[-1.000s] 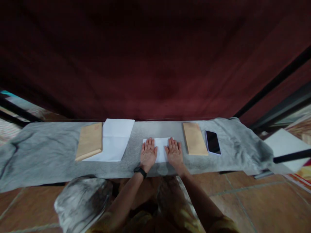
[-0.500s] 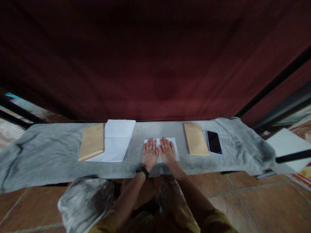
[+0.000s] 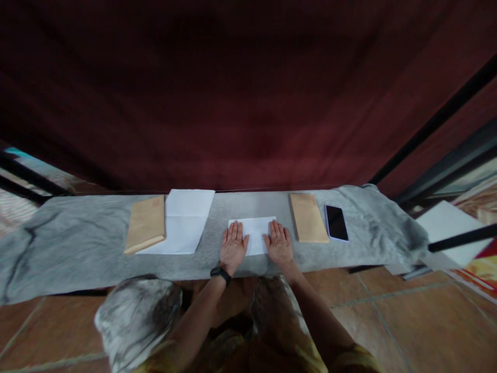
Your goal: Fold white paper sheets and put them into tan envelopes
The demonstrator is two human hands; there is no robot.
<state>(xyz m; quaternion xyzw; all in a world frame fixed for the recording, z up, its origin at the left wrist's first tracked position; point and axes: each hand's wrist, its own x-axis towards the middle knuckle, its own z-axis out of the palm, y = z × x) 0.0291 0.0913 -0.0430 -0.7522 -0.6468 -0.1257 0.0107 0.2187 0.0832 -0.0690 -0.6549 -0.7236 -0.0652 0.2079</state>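
Observation:
A folded sheet of white paper (image 3: 257, 235) lies on the grey cloth in front of me. My left hand (image 3: 233, 247) rests flat on its left end, fingers stretched away from me. On the right end lies my right hand (image 3: 279, 245), also flat with the fingers out. Between the two hands the middle of the paper shows. To the right is a brown envelope (image 3: 309, 218), and beyond it a phone (image 3: 336, 223) with a dark screen. Larger white sheets (image 3: 184, 228) with a crease lie on the left, partly under a stack of brown envelopes (image 3: 146, 224).
The grey cloth (image 3: 85, 243) covers a long narrow surface, rumpled at both ends. A dark red curtain (image 3: 248, 114) hangs behind it. Black bars (image 3: 435, 124) stand at the sides. Below are my knees and a tiled floor (image 3: 419, 321); a white board (image 3: 450, 228) is at far right.
My hands have slid apart, from nearly touching at the paper's middle to its left and right ends. The view has shifted slightly.

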